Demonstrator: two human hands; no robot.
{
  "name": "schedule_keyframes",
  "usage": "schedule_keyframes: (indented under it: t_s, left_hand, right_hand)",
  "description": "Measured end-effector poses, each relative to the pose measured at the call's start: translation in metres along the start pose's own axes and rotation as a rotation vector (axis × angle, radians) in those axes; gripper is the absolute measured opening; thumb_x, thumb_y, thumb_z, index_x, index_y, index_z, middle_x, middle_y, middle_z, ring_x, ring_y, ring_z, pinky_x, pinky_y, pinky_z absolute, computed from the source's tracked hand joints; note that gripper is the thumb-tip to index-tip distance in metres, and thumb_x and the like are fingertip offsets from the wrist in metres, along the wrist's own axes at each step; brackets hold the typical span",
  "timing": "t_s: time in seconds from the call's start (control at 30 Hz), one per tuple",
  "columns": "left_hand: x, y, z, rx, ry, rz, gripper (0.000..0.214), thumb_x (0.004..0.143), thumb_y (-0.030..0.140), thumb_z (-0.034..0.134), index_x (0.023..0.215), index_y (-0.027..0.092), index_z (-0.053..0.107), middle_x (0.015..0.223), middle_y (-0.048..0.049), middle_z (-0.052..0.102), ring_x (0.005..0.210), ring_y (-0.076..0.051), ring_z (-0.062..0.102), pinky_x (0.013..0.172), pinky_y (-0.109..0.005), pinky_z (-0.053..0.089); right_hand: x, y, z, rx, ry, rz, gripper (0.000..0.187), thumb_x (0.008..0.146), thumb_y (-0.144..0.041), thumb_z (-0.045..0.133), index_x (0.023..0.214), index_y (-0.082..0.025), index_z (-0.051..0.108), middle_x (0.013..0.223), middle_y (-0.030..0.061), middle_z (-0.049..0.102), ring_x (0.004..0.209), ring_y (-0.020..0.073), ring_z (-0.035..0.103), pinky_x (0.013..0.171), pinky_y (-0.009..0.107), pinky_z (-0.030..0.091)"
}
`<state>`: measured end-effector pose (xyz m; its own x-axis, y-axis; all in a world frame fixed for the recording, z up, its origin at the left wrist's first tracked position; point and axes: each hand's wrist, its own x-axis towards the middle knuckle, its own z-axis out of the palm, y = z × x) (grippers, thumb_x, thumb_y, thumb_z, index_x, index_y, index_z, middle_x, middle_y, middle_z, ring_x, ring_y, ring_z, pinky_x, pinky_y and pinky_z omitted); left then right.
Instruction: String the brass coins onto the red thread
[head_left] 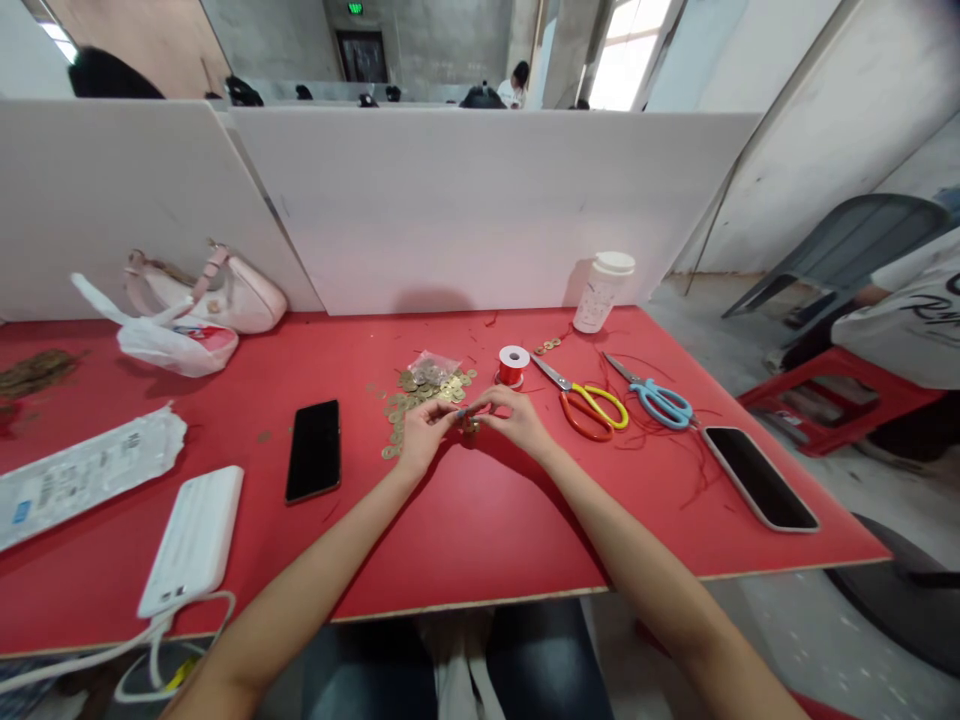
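Note:
In the head view my left hand (426,432) and my right hand (517,418) meet above the red table, fingertips pinched close together. A few small brass-coloured coins (471,426) hang between them, gripped by both hands. Any thread at the fingertips is too fine to make out. Just behind my left hand spreads a pile of brass coins with holes (397,408), with a clear plastic bag (435,368) on top. A spool of red thread (513,368) stands upright behind my right hand.
Right of the spool lie yellow-and-red scissors (589,408), blue-handled scissors (661,402), loose red threads and a phone (761,480). A lidded cup (602,292) stands behind. To the left are a black phone (313,450), a power bank (193,535) and a pink handbag (251,292).

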<state>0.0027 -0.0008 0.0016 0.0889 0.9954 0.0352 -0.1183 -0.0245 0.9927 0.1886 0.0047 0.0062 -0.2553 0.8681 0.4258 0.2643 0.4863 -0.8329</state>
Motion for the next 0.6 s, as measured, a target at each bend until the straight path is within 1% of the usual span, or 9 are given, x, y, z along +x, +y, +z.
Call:
schedule_keyframes:
  t_s: [0.1, 0.23, 0.3, 0.37, 0.5, 0.6]
  left_hand:
    - [-0.004, 0.006, 0.003, -0.049, -0.034, -0.043, 0.036, 0.064, 0.045, 0.084, 0.074, 0.014, 0.068, 0.067, -0.0082, 0.073, 0.059, -0.024, 0.071, 0.057, -0.037, 0.061]
    - [-0.007, 0.012, 0.007, -0.09, -0.071, -0.062, 0.035, 0.065, 0.043, 0.084, 0.073, 0.013, 0.067, 0.065, -0.0085, 0.072, 0.053, -0.023, 0.069, 0.054, -0.04, 0.061]
    - [-0.007, 0.012, 0.007, -0.094, -0.088, -0.058, 0.034, 0.067, 0.042, 0.083, 0.073, 0.013, 0.067, 0.065, -0.0088, 0.072, 0.052, -0.023, 0.069, 0.054, -0.039, 0.061]
    - [-0.007, 0.011, 0.007, -0.097, -0.095, -0.054, 0.033, 0.068, 0.041, 0.082, 0.073, 0.012, 0.067, 0.065, -0.0091, 0.072, 0.052, -0.022, 0.069, 0.054, -0.039, 0.061]
    - [-0.007, 0.01, 0.006, -0.106, -0.111, -0.046, 0.031, 0.07, 0.039, 0.081, 0.073, 0.012, 0.066, 0.066, -0.0093, 0.072, 0.052, -0.022, 0.068, 0.054, -0.039, 0.061]
    - [-0.008, 0.01, 0.007, -0.097, -0.106, -0.039, 0.03, 0.07, 0.039, 0.081, 0.073, 0.013, 0.066, 0.066, -0.0088, 0.072, 0.051, -0.022, 0.068, 0.054, -0.039, 0.061]
  right_hand:
    - [0.0, 0.001, 0.002, 0.002, 0.068, 0.041, 0.012, 0.082, -0.031, 0.068, 0.078, -0.023, 0.076, 0.077, 0.0041, 0.073, 0.07, 0.0187, 0.061, 0.069, 0.033, 0.049]
    - [-0.001, 0.0, 0.003, -0.007, 0.203, 0.129, 0.021, 0.083, -0.039, 0.066, 0.072, -0.022, 0.071, 0.072, 0.0037, 0.071, 0.066, 0.0186, 0.06, 0.066, 0.032, 0.047]
    - [0.0, 0.0, 0.002, 0.018, 0.246, 0.163, 0.024, 0.082, -0.042, 0.067, 0.07, -0.021, 0.068, 0.07, 0.0035, 0.07, 0.066, 0.0186, 0.061, 0.066, 0.031, 0.047]
    - [0.001, 0.0, 0.001, 0.093, 0.268, 0.191, 0.027, 0.081, -0.044, 0.066, 0.069, -0.021, 0.064, 0.069, 0.0033, 0.068, 0.067, 0.0187, 0.062, 0.067, 0.031, 0.048]
    - [0.003, 0.007, -0.001, 0.278, 0.292, 0.288, 0.034, 0.085, -0.053, 0.059, 0.074, -0.022, 0.06, 0.069, 0.0035, 0.067, 0.067, 0.0179, 0.063, 0.065, 0.029, 0.051]
    - [0.005, 0.012, -0.003, 0.381, 0.314, 0.307, 0.036, 0.083, -0.058, 0.059, 0.089, -0.022, 0.063, 0.073, 0.0032, 0.065, 0.07, 0.0179, 0.063, 0.066, 0.03, 0.053]
